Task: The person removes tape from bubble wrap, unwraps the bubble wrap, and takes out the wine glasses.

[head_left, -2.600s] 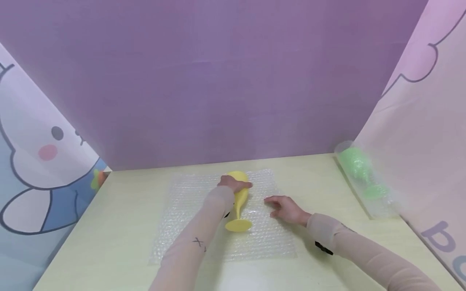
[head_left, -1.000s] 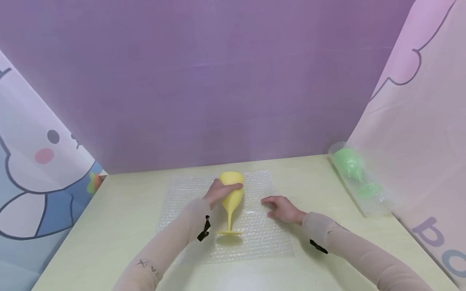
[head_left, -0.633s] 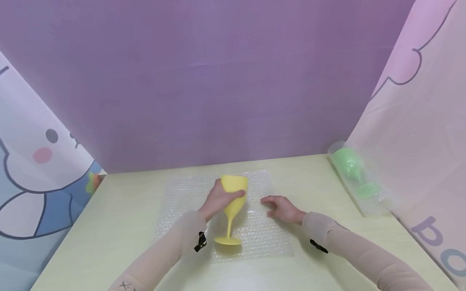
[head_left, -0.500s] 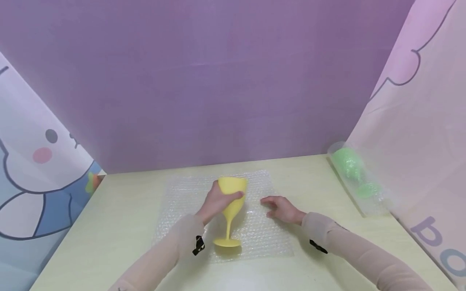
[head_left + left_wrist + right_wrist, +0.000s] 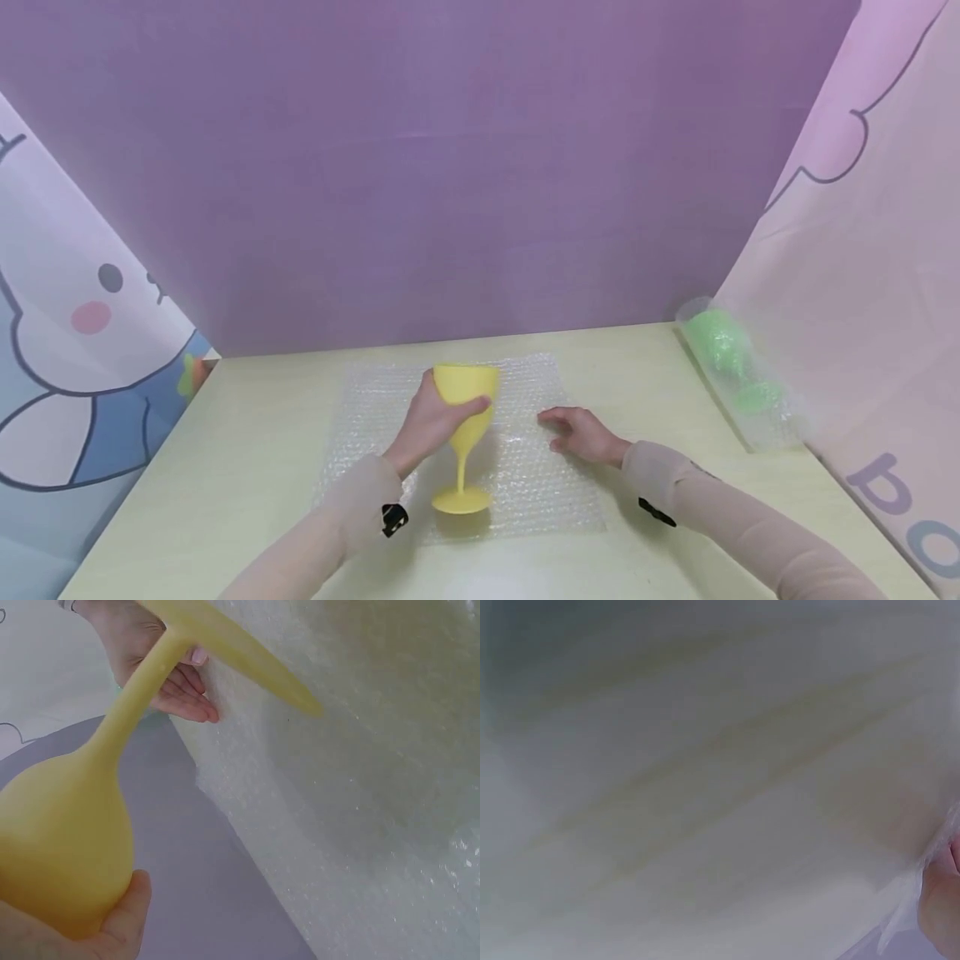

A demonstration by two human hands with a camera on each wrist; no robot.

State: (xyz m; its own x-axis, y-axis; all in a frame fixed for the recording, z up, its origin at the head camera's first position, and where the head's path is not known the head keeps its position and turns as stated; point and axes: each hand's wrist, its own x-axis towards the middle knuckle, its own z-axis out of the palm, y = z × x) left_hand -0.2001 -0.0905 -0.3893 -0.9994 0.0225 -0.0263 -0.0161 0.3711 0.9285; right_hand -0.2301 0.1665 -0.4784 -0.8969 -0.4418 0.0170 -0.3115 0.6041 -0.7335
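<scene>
My left hand (image 5: 435,417) grips the bowl of a yellow plastic wine goblet (image 5: 468,392), with the thumb across its near side. The goblet is roughly upright, its round foot (image 5: 461,501) low over a sheet of bubble wrap (image 5: 525,492); a shadow falls beneath the foot. In the left wrist view, the goblet's stem (image 5: 139,697) and foot cross in front of the wrap. At the sheet's right edge rests my right hand (image 5: 588,435), its fingers extended and touching the wrap. The right wrist view is mostly pale and blurred, with the thumb (image 5: 939,904) beside the wrap's edge.
A green goblet (image 5: 718,340) wrapped in bubble wrap lies at the table's back right, against the printed side wall (image 5: 862,333). A purple wall (image 5: 450,167) closes off the back. Another printed wall (image 5: 90,375) stands on the left of the pale table (image 5: 247,433).
My left hand has turned the yellow goblet from lying tipped away to upright, and has brought it a little left and nearer. The right hand has stayed at the wrap's edge.
</scene>
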